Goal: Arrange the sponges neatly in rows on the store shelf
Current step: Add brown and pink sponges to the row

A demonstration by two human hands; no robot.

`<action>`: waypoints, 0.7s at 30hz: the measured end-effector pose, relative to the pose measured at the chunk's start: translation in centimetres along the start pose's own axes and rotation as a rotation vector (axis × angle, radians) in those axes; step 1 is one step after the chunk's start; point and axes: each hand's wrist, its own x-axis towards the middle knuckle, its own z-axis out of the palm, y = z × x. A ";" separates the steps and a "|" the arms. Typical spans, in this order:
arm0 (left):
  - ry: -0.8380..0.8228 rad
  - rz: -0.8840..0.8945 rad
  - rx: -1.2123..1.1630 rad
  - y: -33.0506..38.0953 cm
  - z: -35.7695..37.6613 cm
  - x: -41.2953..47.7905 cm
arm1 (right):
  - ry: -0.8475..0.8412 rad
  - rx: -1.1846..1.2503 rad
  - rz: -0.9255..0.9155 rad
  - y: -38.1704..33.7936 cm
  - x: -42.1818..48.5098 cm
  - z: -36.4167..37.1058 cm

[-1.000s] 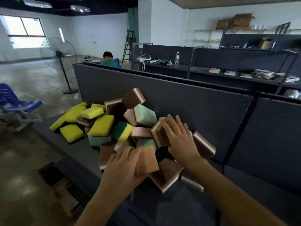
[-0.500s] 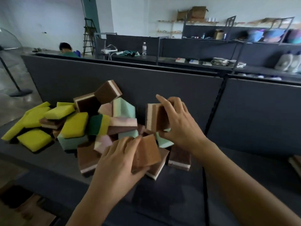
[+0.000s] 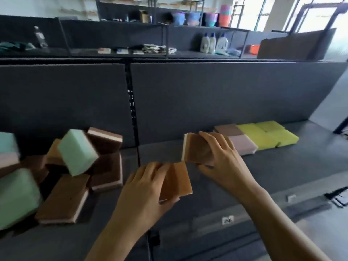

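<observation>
My left hand [image 3: 145, 193] grips an orange-brown sponge [image 3: 178, 180] just above the dark shelf [image 3: 273, 172]. My right hand [image 3: 224, 159] holds a brown sponge with a pale edge [image 3: 195, 148], lifted a little to the right of the left one. A loose pile of brown, pink and mint-green sponges [image 3: 75, 162] lies at the left. At the back right of the shelf, flat rows of brown, pink [image 3: 243, 144] and yellow sponges [image 3: 271, 135] sit against the back panel.
A slotted upright post [image 3: 132, 113] splits the grey back panel. Behind it stand further shelves with detergent bottles [image 3: 212, 42], stacked papers [image 3: 156, 48] and a water bottle [image 3: 40, 37]. The shelf's front edge carries small label holders [image 3: 227, 220].
The view has swung right from the pile to the tidy rows. Both hands have lifted one sponge each out of the pile and carried them rightward.
</observation>
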 end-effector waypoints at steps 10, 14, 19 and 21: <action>-0.183 0.015 -0.035 7.3 6.7 4.8 | -0.028 -0.068 0.110 10.6 -3.7 -2.7; -0.292 -0.002 -0.085 8.9 7.5 6.3 | -0.037 -0.055 0.046 13.0 -2.9 -3.0; -0.244 -0.039 -0.135 10.6 7.4 8.0 | -0.055 -0.010 -0.049 15.1 -0.9 -2.9; -0.162 -0.076 -0.175 11.2 7.0 9.2 | -0.077 -0.003 -0.083 15.6 -0.2 -2.8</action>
